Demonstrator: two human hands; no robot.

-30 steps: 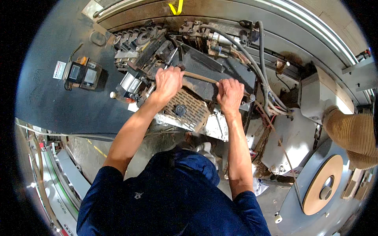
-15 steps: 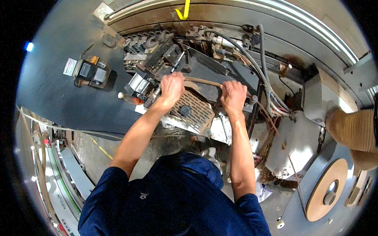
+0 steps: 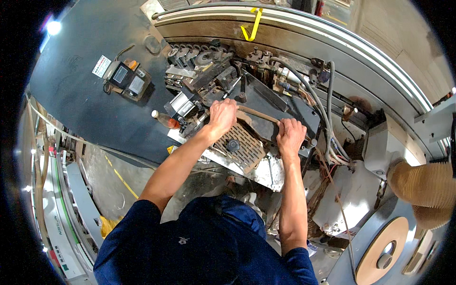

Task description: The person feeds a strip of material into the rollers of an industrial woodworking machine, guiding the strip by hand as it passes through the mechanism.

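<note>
A narrow brown edge-banding strip (image 3: pixel 259 113) stretches between my two hands, over the dark bed of a machine (image 3: pixel 260 126). My left hand (image 3: pixel 223 115) has its fingers closed around the strip's left end, beside a silver cylinder block (image 3: pixel 181 103). Farther right, my right hand (image 3: pixel 291 136) grips the strip too, its fingers curled over it. Below the strip lies a slotted tan plate (image 3: pixel 241 148) with a black knob (image 3: pixel 232 145). From the lower right, a thin length of banding runs up toward the machine from a large tan roll (image 3: pixel 383 251).
A bottle with reddish liquid (image 3: pixel 165 119) stands left of the machine. On the dark table (image 3: pixel 76 99) sits a small device with a screen (image 3: pixel 127 79). Grey hoses (image 3: pixel 329 90) curve behind my right hand. A ribbed tan duct (image 3: pixel 420 192) stands at the far right.
The whole view has shifted, so the machine appears lower and slightly further right. Both hands keep their hold on the strip, nearly unmoved relative to the machine.
</note>
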